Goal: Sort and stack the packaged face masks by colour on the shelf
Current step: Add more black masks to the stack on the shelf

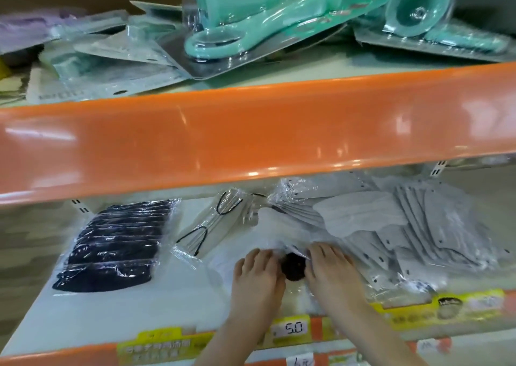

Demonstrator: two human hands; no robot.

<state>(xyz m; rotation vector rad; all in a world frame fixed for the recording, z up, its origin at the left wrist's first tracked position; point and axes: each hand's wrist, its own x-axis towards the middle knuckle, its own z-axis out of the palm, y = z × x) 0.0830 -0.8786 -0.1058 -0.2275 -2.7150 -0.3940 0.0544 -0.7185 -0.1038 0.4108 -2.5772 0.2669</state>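
Note:
Both of my hands rest on a white packaged mask pack [251, 237] lying in the middle of the lower shelf [117, 310]. My left hand [257, 275] and my right hand [332, 270] press flat on it, fingers forward, with a dark round spot [293, 266] between them. A stack of dark navy mask packs [117, 243] lies to the left. A clear pack of pale masks with black ear loops [212, 223] sits behind my left hand. Several grey mask packs [405, 226] fan out on the right.
An orange shelf edge [251, 131] crosses the view above my hands. The upper shelf holds teal packaged tools [251, 22] and pale green and purple mask packs [111, 58]. Yellow price labels [296, 329] line the lower shelf's front.

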